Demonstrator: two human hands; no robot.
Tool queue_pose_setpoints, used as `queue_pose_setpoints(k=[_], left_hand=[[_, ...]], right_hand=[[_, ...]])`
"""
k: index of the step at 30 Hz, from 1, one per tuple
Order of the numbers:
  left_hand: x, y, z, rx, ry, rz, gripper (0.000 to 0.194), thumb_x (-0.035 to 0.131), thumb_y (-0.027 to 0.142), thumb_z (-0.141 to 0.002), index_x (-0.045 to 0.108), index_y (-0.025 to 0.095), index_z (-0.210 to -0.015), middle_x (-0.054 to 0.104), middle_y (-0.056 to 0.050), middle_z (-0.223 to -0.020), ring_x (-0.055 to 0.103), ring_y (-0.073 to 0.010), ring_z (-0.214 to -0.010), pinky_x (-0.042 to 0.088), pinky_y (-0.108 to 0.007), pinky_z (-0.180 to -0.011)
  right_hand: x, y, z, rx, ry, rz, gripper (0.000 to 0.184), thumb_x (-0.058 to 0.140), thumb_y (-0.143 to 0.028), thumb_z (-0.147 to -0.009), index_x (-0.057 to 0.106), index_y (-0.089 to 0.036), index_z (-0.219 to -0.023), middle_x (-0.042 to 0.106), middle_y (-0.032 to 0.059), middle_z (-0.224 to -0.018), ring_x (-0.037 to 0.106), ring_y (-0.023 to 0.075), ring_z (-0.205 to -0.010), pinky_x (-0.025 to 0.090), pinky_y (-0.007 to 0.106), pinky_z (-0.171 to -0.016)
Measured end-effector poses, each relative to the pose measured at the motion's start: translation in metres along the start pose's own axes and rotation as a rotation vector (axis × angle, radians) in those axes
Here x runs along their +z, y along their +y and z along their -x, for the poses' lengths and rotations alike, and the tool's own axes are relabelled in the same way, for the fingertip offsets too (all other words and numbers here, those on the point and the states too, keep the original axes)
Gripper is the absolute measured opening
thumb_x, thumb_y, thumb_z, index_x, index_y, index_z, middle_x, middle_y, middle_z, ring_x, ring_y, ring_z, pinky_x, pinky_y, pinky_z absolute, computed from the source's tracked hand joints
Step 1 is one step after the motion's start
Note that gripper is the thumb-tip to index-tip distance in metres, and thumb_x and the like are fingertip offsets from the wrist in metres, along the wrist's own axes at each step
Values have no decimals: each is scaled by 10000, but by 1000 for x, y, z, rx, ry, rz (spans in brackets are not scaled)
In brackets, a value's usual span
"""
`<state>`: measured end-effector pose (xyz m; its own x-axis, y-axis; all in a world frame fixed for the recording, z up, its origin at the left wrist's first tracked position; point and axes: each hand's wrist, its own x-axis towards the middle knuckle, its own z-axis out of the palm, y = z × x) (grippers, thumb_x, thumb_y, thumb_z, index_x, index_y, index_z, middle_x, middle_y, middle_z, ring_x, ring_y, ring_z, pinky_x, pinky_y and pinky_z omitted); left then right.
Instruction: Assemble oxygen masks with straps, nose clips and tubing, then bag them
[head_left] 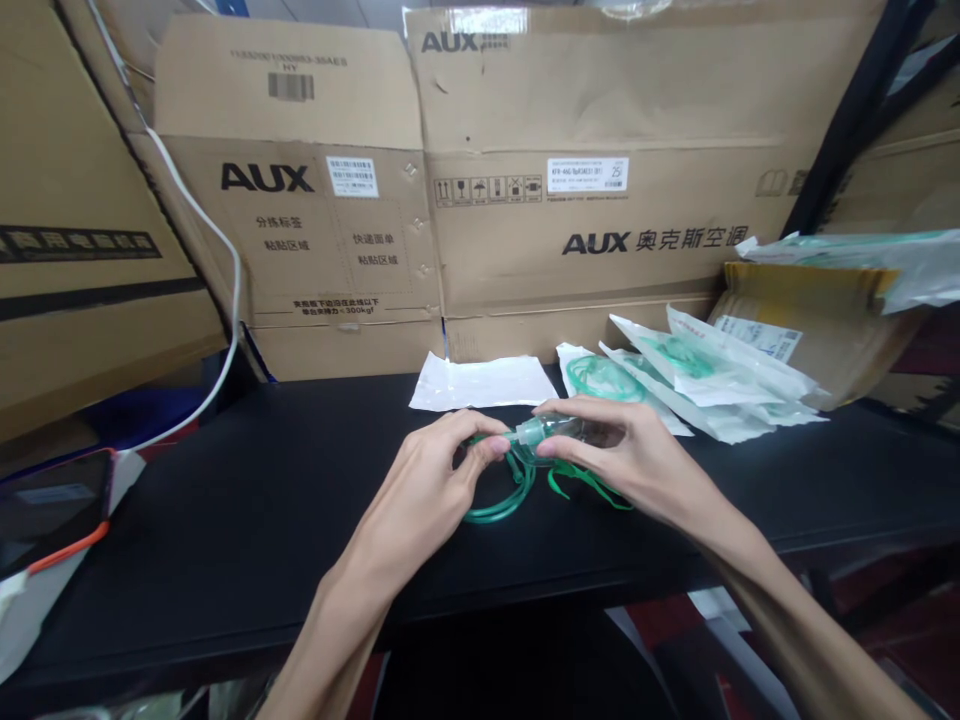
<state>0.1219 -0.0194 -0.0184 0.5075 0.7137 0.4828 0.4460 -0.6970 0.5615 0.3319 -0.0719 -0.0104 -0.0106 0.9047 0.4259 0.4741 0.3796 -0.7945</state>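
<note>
Above the black table, my right hand (611, 440) is closed around a clear oxygen mask (574, 428) with a pale green connector (531, 432). A bright green strap (581, 478) hangs beneath that hand. Thumb and fingers of my left hand (454, 460) pinch the end of the green tubing (495, 512) where it meets the connector. The rest of the tubing lies coiled on the table under the left hand. Whether the tube end is fully seated in the connector I cannot tell; fingers partly hide the mask.
Behind my hands lies a flat white wrapper (484, 383). Several bagged green tubing sets (697, 370) are piled at the right, against a brown box (810, 300). Large cardboard panels (585, 120) stand at the back. A phone (56, 510) and white cable (232, 300) are on the left.
</note>
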Motion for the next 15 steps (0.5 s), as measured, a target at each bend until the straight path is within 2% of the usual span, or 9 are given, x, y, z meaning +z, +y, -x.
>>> queue_pose_setpoints(k=[7, 15], left_hand=[[3, 1, -2, 27, 10, -11, 137, 550, 253, -985, 686, 233, -981, 734, 9, -958, 672, -177, -851, 474, -281, -751], [5, 2, -2, 39, 41, -48, 107, 554, 210, -986, 658, 228, -974, 711, 31, -948, 640, -149, -834, 455, -264, -752]], right_hand=[[0, -1, 0, 22, 3, 10, 299, 761, -438, -794, 787, -219, -996, 777, 55, -983, 701, 229, -823, 561, 352, -729], [1, 1, -1, 64, 32, 50, 329, 780, -443, -778, 787, -225, -1025, 762, 22, -869, 639, 181, -700, 502, 298, -626]])
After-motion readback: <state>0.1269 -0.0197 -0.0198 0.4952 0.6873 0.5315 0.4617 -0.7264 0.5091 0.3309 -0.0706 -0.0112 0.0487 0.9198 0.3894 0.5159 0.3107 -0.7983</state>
